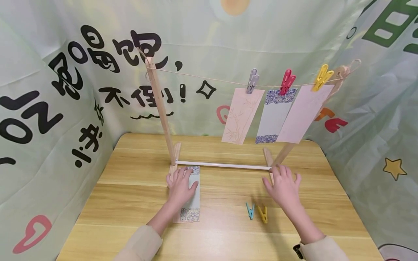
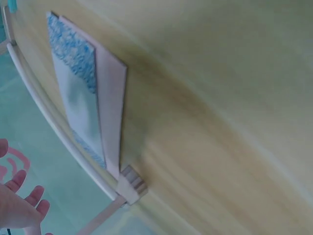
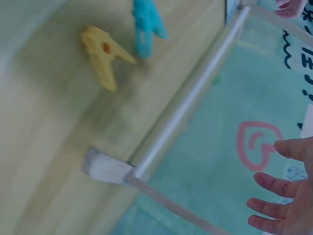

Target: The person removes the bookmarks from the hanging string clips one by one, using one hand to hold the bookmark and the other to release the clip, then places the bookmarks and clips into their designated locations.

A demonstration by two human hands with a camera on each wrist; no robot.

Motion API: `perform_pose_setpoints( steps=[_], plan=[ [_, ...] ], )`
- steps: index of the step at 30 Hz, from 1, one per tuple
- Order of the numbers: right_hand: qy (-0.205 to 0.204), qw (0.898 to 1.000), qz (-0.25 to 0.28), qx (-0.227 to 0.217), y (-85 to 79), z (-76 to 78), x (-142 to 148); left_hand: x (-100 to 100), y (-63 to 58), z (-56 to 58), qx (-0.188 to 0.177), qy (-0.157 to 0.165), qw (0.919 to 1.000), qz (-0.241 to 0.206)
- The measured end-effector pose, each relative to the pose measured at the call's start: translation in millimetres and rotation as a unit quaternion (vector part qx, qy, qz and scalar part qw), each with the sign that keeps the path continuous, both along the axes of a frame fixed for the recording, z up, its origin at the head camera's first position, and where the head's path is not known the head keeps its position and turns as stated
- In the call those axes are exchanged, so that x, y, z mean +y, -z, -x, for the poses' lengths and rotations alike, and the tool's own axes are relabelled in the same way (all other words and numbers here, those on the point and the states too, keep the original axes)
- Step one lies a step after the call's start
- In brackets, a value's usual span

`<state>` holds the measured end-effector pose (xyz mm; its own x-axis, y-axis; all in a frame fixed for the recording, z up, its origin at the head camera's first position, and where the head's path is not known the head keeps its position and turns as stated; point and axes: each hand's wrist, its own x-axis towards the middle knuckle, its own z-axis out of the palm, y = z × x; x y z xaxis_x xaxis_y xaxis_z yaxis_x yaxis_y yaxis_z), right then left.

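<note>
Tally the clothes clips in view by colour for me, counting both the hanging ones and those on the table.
Yellow: 2, hanging yellow clip and loose yellow clip
Red: 1, red clip
Greyish purple: 1, greyish purple clip
Blue: 1, blue clip
Total: 5

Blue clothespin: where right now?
In the head view, the blue clothespin lies right of centre on the wooden tabletop, immediately left of the loose yellow clothespin.
</note>
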<state>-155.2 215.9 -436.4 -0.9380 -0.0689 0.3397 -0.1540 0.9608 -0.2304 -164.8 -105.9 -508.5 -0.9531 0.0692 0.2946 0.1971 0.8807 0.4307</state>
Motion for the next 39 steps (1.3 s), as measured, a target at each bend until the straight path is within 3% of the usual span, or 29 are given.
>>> perform_pose_setpoints(
  steps=[10,18,30,39],
  plan=[
    [-0.028,0.999,0.011,0.028,-29.9,6.1,-6.3,6.2,-16.3,10.5,-0.003,0.012,0.9998,-0.017],
    [-0.035,0.998,0.026,0.044,-58.4,11.6,-12.6,10.1,-30.4,22.0,0.027,0.025,0.9988,-0.032],
    [-0.059,0.99,0.057,0.114,-101.3,24.3,-14.6,17.2,-55.5,37.6,0.002,0.055,0.9971,-0.052],
    [-0.077,0.979,0.076,0.172,-125.9,35.1,-16.9,25.7,-69.9,49.4,0.011,0.071,0.9952,-0.066]
  ],
)
